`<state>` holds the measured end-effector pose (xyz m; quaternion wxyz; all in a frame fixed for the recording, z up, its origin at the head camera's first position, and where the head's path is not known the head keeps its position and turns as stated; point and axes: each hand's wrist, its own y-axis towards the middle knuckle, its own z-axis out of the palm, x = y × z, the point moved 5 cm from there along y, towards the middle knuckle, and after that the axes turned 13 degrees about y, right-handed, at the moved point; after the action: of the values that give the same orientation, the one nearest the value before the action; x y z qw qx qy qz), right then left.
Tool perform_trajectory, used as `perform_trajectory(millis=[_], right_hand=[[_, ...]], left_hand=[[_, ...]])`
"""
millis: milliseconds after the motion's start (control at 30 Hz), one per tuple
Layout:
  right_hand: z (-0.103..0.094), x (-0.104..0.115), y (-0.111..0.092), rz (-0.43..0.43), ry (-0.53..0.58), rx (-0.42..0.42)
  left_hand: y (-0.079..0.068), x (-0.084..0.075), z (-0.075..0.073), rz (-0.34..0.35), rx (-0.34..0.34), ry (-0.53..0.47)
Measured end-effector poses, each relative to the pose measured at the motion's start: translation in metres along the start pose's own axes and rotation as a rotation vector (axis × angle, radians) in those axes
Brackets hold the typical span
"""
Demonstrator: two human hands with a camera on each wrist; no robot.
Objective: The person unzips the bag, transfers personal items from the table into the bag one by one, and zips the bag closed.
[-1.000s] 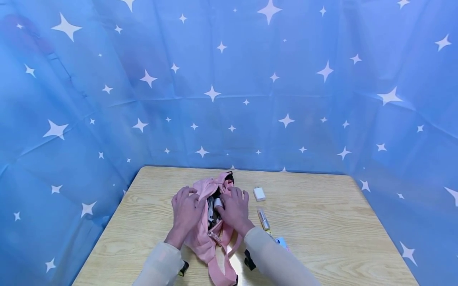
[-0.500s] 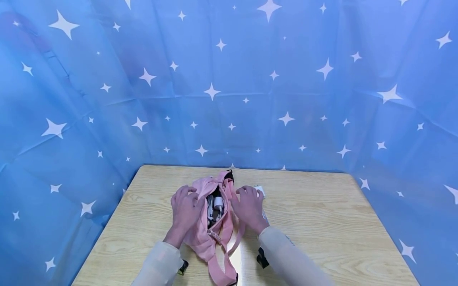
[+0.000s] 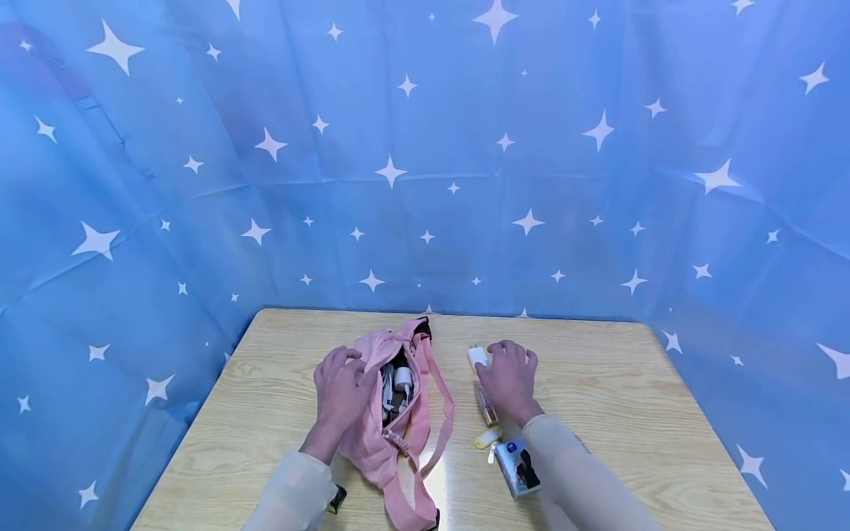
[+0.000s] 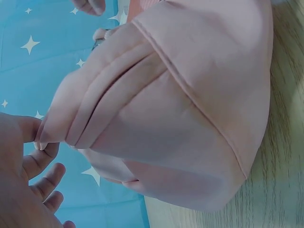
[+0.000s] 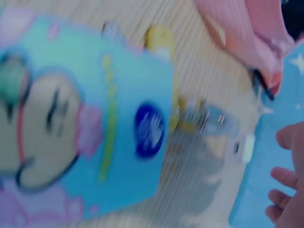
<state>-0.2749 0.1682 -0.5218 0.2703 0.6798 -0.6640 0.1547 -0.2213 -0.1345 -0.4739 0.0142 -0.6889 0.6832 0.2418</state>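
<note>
A pink waist bag (image 3: pixel 372 442) lies on the table with its mouth open, and a white plug and cable (image 3: pixel 403 380) show inside. At its left edge my left hand (image 3: pixel 340 391) pinches the fabric between thumb and finger, clearest in the left wrist view, where the bag (image 4: pixel 156 114) fills the middle. My right hand (image 3: pixel 510 376) is over the table right of the bag, fingers loosely bent, close beside a white charger (image 3: pixel 477 357). In the right wrist view this hand (image 5: pixel 289 175) appears apart from the charger (image 5: pixel 241 147), holding nothing.
Below the charger lie a clear tube with a gold band (image 3: pixel 487 407), a yellow tag (image 3: pixel 488 436) and a small printed pouch (image 3: pixel 518 468). The bag's strap (image 3: pixel 446 413) loops out to the right. A dark object (image 3: pixel 336 499) sits near my left sleeve. A starry curtain (image 3: pixel 425 147) stands behind.
My right hand has left the bag's opening and moved right to the charger, uncovering the plug inside the bag and the printed pouch. My left hand stays at the bag's edge.
</note>
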Motion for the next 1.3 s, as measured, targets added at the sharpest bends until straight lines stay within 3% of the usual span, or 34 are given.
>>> perform_trajectory(millis=[167,433,833,1300], right_hand=[[-0.005,-0.019,0.001,0.044,-0.032,0.038],[0.004,-0.035,0.004,0.065,-0.07,0.078],[0.02,-0.029,0.011,0.05,-0.067,0.106],[0.028,-0.023,0.019,0.058,-0.034,0.206]], left_hand=[[0.0,0.0,0.0,-0.007,0.001,-0.009],[0.0,0.001,0.0,-0.004,-0.013,0.012],[-0.001,0.004,0.001,-0.025,0.01,0.015],[0.0,0.005,0.001,-0.018,-0.005,0.016]])
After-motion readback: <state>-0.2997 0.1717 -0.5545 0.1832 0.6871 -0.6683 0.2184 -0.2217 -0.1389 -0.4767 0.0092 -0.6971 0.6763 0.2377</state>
